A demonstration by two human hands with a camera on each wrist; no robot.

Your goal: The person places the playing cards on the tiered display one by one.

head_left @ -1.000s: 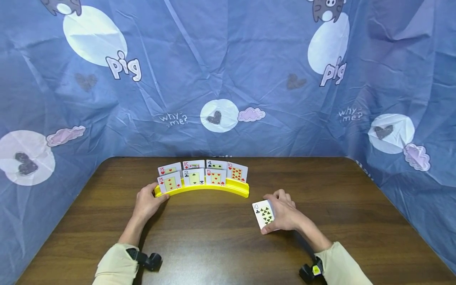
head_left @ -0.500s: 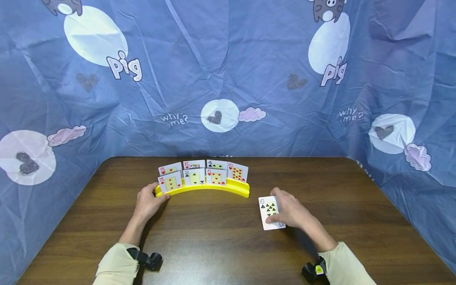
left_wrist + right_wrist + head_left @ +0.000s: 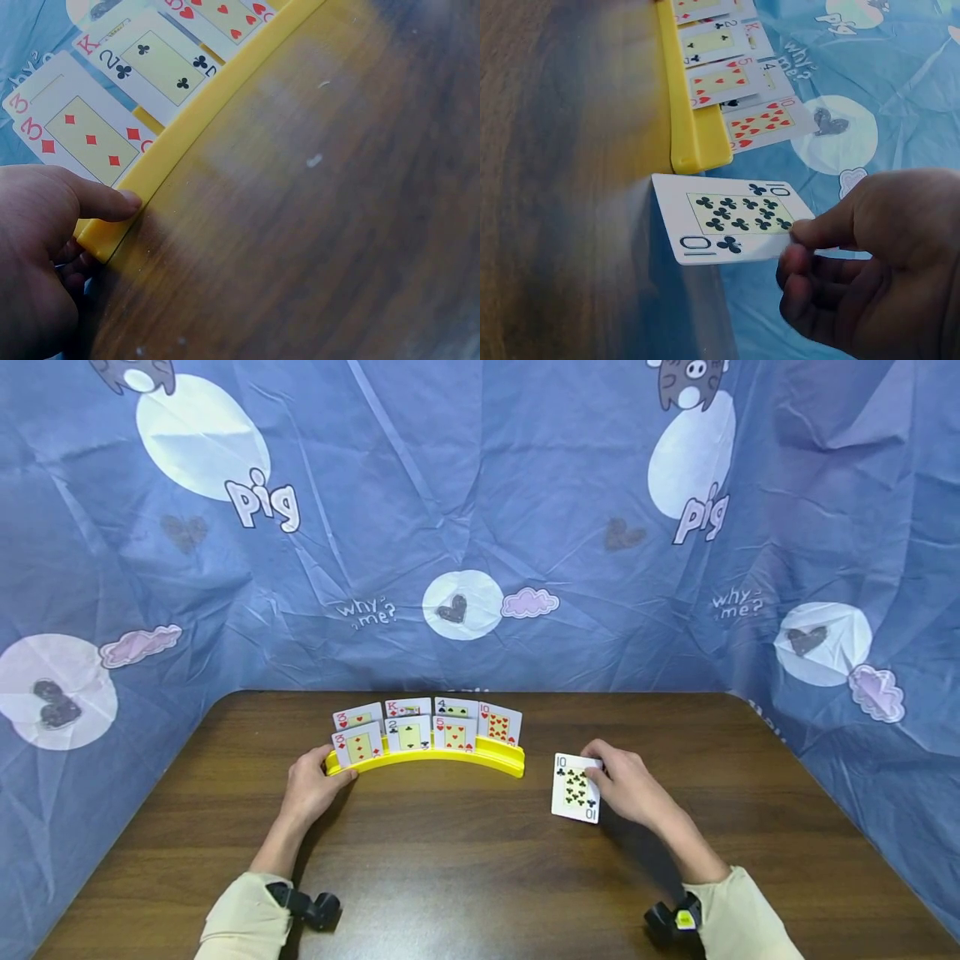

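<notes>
A curved yellow card holder [image 3: 435, 755] stands on the table, with playing cards upright in two rows. Its left end is gripped by my left hand [image 3: 310, 787], thumb along the front edge, as the left wrist view also shows. In the front row are the three of diamonds [image 3: 357, 744], two of clubs [image 3: 409, 733] and five of hearts [image 3: 454, 734]. Behind them, the ten of hearts [image 3: 500, 724] is at the right end. To the right of the holder, my right hand [image 3: 630, 785] pinches the ten of clubs [image 3: 735, 217] by its edge, face visible, between thumb and fingers.
The brown wooden table [image 3: 450, 877] reaches back to a blue printed cloth [image 3: 480, 510] that hangs behind and at both sides. Cameras on black straps [image 3: 307, 906] sit on both wrists. The holder's front slot shows no card at its right end.
My right hand has shifted to the right and slightly farther back with the ten of clubs. Its thumb has moved from the card's lower part to its right edge. My left hand stays put.
</notes>
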